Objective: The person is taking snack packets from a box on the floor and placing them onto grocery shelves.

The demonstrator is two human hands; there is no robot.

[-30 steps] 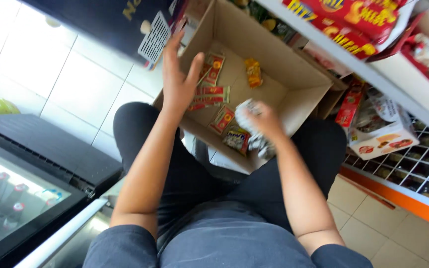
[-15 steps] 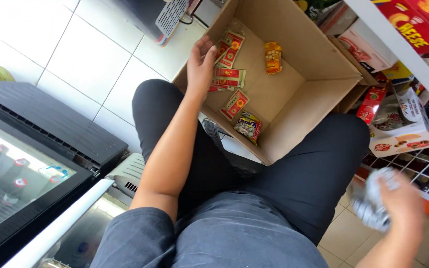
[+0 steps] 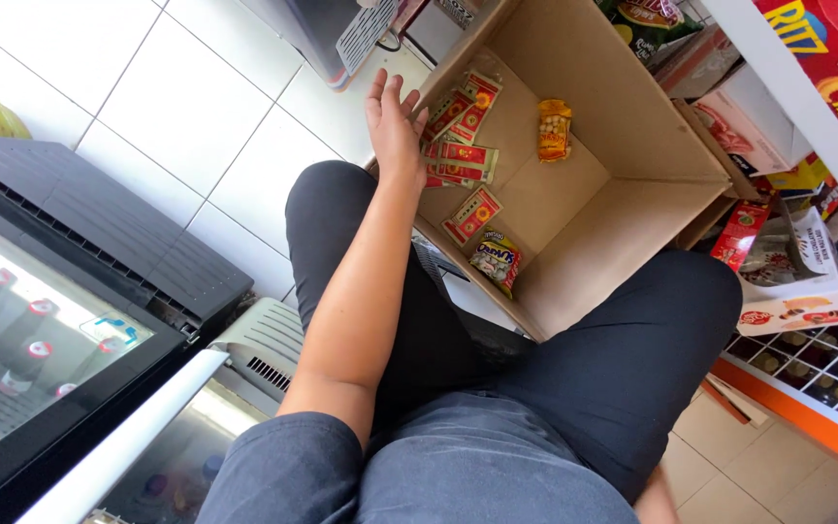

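At box (image 3: 632,209) rim: left hand (image 3: 392,124) spread wide, empty, beside red sachets (image 3: 463,160). Right hand out of view; state unknown.

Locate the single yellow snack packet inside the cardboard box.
In the head view, the yellow snack packet lies alone on the cardboard box floor, right of the red sachets beside the left hand.

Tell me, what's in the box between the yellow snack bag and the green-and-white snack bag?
In the head view, only bare cardboard box floor lies between the yellow snack bag and the green-and-white snack bag. The red packets sit off to the side.
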